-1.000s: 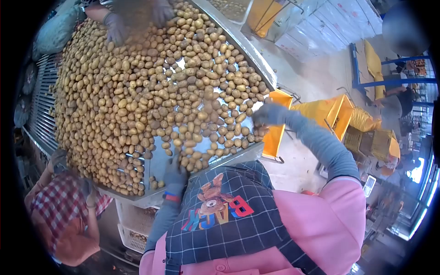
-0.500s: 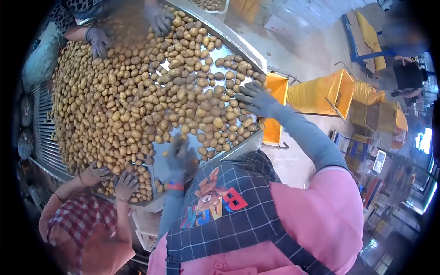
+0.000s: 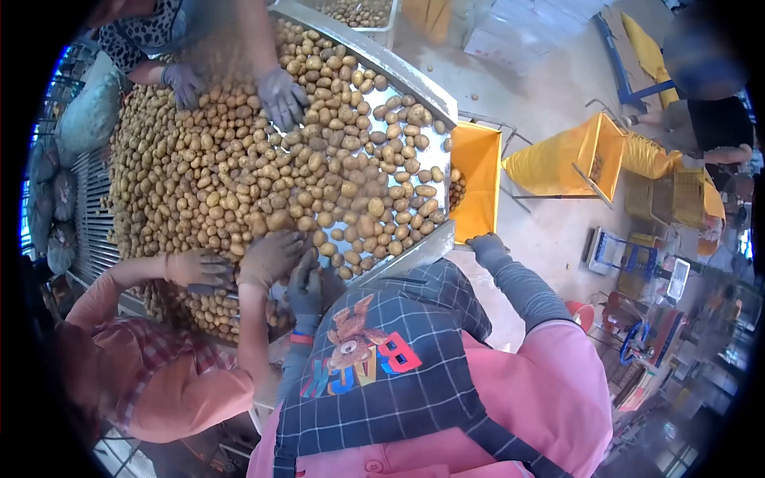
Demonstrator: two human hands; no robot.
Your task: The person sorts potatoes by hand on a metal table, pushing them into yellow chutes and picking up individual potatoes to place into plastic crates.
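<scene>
My left hand [image 3: 304, 288], in a grey glove, is at the near edge of the potatoes [image 3: 215, 179], fingers stretched out and apart, beside a co-worker's gloved hand. I see no potato held in it. My right hand [image 3: 488, 250], also gloved, has its fingers bent over the near rim of the yellow bag [image 3: 478, 179]. This bag hangs open below the end of the metal sorting table [image 3: 410, 256]. Some potatoes [image 3: 457, 190] show at the bag's left side, partly hidden by the table edge.
A co-worker's hands [image 3: 271, 256] work among the potatoes at the lower left. Another co-worker's hand [image 3: 282, 99] rests on them at the top. Beyond the hanging bag stands a second yellow bag [image 3: 570, 159] on a metal frame. Crates [image 3: 689, 195] stand farther right.
My right hand has left the potatoes and moved down to the yellow bag's rim. Fewer potatoes lie at the table's end. The co-workers' hands have shifted across the pile.
</scene>
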